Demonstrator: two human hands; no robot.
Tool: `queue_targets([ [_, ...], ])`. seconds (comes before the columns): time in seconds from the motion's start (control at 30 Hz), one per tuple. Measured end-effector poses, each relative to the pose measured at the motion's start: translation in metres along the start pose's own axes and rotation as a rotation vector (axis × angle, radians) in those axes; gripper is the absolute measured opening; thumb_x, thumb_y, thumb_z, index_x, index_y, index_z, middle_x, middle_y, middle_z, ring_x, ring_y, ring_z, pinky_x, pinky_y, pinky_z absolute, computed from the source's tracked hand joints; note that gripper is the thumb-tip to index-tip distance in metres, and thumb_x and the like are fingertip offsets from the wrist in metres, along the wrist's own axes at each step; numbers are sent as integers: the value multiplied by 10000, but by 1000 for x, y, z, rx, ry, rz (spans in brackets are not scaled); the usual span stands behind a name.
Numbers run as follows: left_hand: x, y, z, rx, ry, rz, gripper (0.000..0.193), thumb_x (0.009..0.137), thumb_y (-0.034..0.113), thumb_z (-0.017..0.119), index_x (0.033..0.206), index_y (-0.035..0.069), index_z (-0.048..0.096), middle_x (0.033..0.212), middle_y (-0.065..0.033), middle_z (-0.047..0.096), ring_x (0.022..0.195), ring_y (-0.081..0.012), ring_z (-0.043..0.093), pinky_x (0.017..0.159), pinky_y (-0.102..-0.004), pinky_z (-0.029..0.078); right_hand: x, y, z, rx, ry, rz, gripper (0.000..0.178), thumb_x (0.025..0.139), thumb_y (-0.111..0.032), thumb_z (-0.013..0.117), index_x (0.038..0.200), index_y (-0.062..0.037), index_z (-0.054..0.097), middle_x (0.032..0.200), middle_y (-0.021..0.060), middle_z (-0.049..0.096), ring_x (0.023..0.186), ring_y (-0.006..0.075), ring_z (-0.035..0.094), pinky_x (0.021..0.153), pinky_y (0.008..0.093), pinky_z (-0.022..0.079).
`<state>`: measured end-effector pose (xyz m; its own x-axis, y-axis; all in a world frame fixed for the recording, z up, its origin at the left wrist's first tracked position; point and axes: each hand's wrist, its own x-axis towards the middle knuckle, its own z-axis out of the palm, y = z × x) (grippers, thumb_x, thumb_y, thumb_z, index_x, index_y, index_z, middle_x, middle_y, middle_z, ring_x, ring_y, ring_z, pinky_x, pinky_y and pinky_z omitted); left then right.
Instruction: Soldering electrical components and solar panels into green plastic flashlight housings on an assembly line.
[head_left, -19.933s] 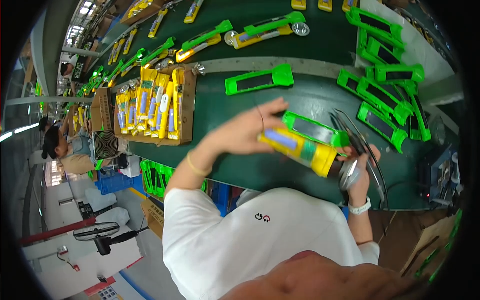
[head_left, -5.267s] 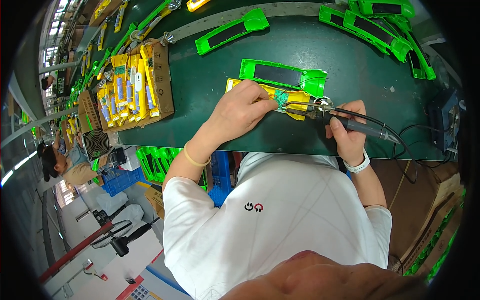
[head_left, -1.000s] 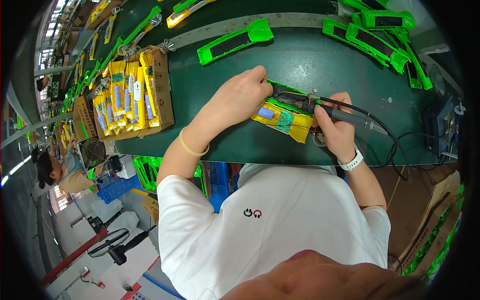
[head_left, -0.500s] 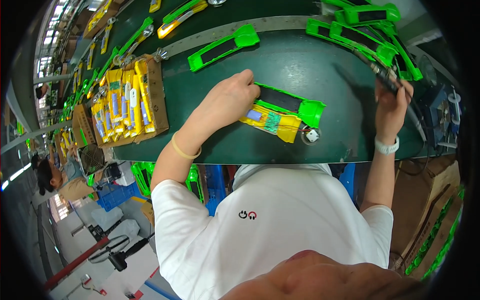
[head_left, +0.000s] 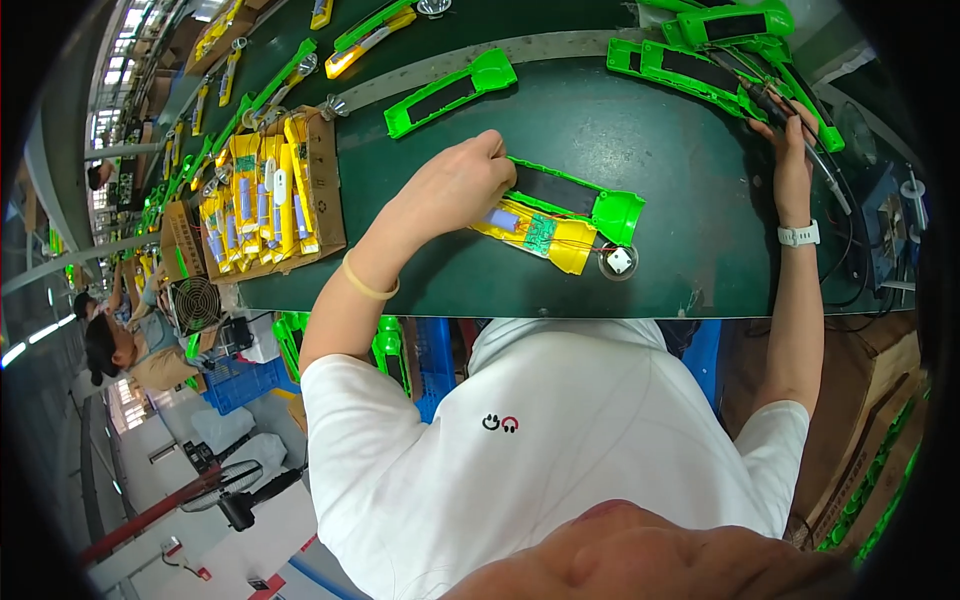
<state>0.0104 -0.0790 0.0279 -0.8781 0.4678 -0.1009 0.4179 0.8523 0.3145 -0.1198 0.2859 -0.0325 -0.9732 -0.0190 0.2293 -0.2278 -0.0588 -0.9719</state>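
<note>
My left hand (head_left: pixel 462 182) is closed on the left end of a long green plastic lamp housing (head_left: pixel 617 214) with a dark inner panel. Along its near side lies a yellow strip (head_left: pixel 570 252) bearing a lilac cell and a green circuit board (head_left: pixel 540 235). Thin wires run from the strip toward a small round clear reflector (head_left: pixel 619 262) with a white square centre, beside the housing's wide end. Over at the far right, my right hand (head_left: pixel 790 145) grips a slim black-handled corded tool (head_left: pixel 768 103), its thin end toward the pile of green housings (head_left: pixel 690 72).
A cardboard box (head_left: pixel 325 185) packed with yellow strips stands at the left. Another green housing (head_left: pixel 450 95) lies farther back on the green table (head_left: pixel 400 285). More parts line the far left, where other people sit. A blue device (head_left: pixel 885 235) and cables stand at the right.
My right hand has moved up and away with the black-handled tool, closer to the housing pile. My left hand stays at the housing's end. The whole view has shifted slightly.
</note>
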Motion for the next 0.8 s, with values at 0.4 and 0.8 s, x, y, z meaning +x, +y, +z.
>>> queue_targets([
  [0.4, -5, 0, 1, -59, 58, 9, 65, 719, 62, 598, 740, 4, 617, 806, -106, 518, 753, -246, 544, 674, -329, 468, -57, -14, 6, 292, -113, -172, 385, 928, -406, 373, 1188, -125, 342, 1134, 194, 533, 1013, 409, 541, 856, 510, 432],
  [0.8, -8, -5, 7, -62, 92, 44, 73, 702, 31, 620, 768, 22, 591, 799, -101, 489, 711, -267, 533, 626, -340, 459, -110, -49, 108, 148, -276, 285, 234, 820, -54, 606, 958, -47, 417, 690, 41, 518, 539, 65, 482, 471, 198, 392],
])
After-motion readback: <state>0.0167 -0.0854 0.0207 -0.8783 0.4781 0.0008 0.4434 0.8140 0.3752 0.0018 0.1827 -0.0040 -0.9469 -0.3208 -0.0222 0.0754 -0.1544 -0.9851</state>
